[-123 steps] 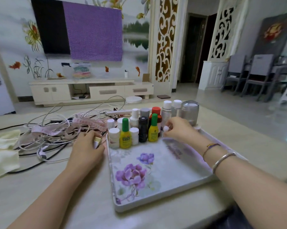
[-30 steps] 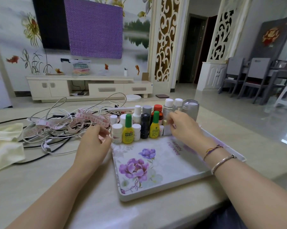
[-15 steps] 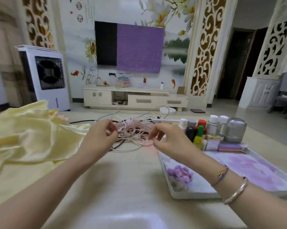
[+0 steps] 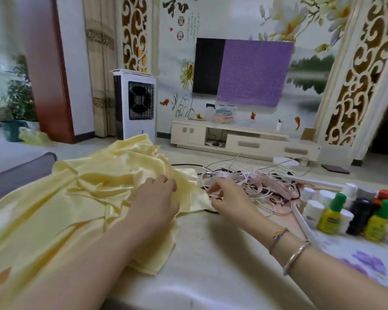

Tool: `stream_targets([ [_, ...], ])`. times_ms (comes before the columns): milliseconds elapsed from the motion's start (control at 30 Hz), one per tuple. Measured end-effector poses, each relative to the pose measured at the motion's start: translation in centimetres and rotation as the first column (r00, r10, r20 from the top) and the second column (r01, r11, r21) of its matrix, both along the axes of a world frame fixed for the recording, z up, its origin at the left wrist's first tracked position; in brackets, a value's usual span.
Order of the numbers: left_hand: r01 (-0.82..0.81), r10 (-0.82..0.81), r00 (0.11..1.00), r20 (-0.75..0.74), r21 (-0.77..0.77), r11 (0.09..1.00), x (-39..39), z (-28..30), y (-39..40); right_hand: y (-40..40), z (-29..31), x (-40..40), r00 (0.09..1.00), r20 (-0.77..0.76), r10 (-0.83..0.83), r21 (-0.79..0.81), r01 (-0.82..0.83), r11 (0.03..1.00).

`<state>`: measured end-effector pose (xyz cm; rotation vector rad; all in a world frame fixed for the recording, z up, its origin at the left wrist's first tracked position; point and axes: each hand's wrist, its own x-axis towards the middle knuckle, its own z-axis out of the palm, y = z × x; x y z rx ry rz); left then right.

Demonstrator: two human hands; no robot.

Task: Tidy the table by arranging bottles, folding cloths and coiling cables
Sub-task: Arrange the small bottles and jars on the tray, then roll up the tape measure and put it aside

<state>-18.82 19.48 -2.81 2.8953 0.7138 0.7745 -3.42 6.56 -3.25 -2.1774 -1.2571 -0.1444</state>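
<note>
The crumpled pale-yellow cloth (image 4: pixel 81 198) looks light, soft and slippery; best taken at a hemmed corner. The left hand (image 4: pixel 155 198) rests on it, fingers loosely curled, while the right hand (image 4: pixel 228 198) pinches its edge beside the tangled white cables (image 4: pixel 255 182).

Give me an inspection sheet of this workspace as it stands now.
Surface: pale table, bare in the middle.
Job's things: crumpled yellow cloth at left; bottles standing on the floral tray at right.
Clutter: pink tape mixed into the cables.
Hands: left hand rests on the cloth; right hand at the cloth's edge, grip unclear.
Cables: tangled white and black cables, uncoiled.
Surroundings: air cooler, covered TV, low cabinet.
</note>
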Motion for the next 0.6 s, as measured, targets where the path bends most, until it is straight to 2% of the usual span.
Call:
stream_targets([
  [133,0.005,-0.001,0.998,-0.059,0.072,0.997,1.3,-0.5,-0.3,0.4,-0.8,4.4,0.96,0.073,-0.269,-0.018,0.271,0.962],
  [200,-0.002,0.008,0.997,-0.071,0.082,0.997,2.2,-0.2,-0.3,0.3,-0.9,6.4,0.944,0.063,-0.325,-0.041,0.328,0.944],
  [333,0.002,0.002,0.996,-0.086,0.049,0.999,3.7,0.5,-0.5,0.6,-0.5,8.2,0.954,0.099,-0.283,-0.107,0.293,0.95],
  [433,0.039,-0.04,0.997,-0.07,-0.018,0.999,4.6,0.8,-0.9,0.5,0.3,7.4,0.962,0.151,-0.227,-0.002,0.23,0.973],
  [500,0.099,-0.1,0.995,-0.009,-0.116,0.988,5.5,0.9,-1.0,0.0,1.3,6.1,0.98,0.122,-0.16,0.052,0.155,0.987],
  [600,0.252,-0.212,0.963,0.165,-0.279,0.927,6.6,1.5,-1.6,-1.4,3.3,3.3,1.0,-0.002,-0.008,0.099,0.008,0.995],
])
